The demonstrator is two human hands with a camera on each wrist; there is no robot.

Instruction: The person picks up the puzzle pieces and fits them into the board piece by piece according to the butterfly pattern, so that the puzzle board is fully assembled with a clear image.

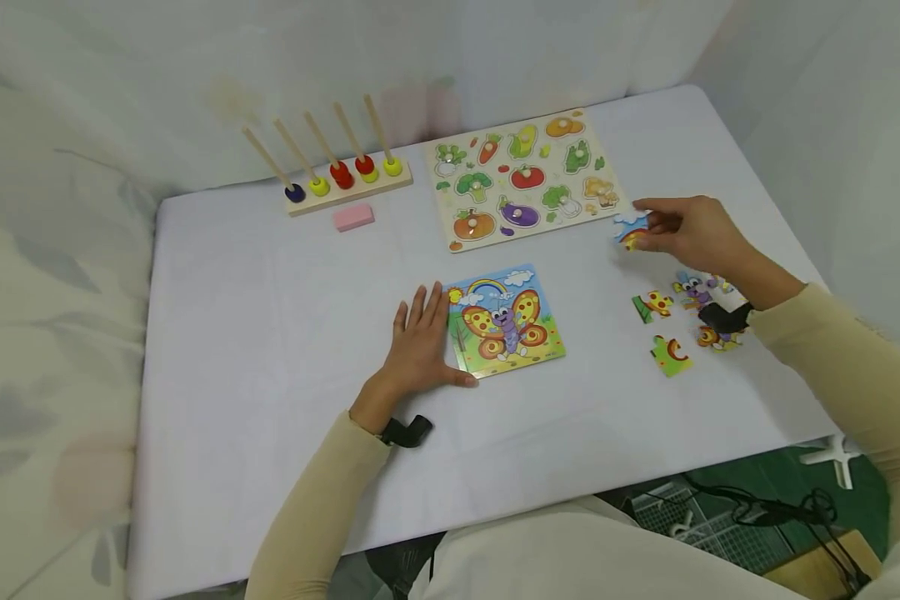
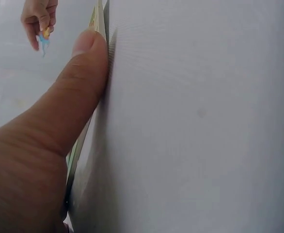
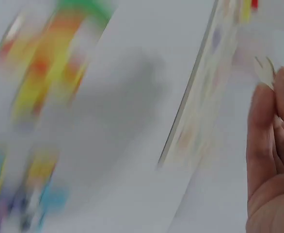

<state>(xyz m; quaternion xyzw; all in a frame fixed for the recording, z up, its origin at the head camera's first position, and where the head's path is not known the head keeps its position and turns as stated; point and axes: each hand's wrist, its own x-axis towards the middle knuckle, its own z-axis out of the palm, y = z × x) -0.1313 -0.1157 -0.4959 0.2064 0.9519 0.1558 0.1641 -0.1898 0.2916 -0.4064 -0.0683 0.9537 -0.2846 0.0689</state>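
L hand [image 1: 417,350], fingers straight & slightly apart, thumb splayed, rests at the L edge & near corner of a flat, square, blue-and-green butterfly-picture board [image 1: 506,321], prob. to steady it on the smooth white tablecloth [image 1: 270,350]. R hand [image 1: 701,237] pinches 1 thin, blue-and-yellow rainbow jigsaw piece [image 1: 632,230] betw. thumb & fingers, by its edge, likely so the printed face shows. At least 4 loose, multicoloured, curvy-edged jigsaw pieces [image 1: 670,357] lie R of the board, apparently spread for easy reach; the board's rim looks like pale wood.

- Two hands [image 1: 418,348]
- At least five loose jigsaw pieces [image 1: 671,358], some partly hidden
- One butterfly board [image 1: 506,325]
- One vegetable board [image 1: 489,195]
- Five rods [image 1: 322,140]
- One pink block [image 1: 354,217]
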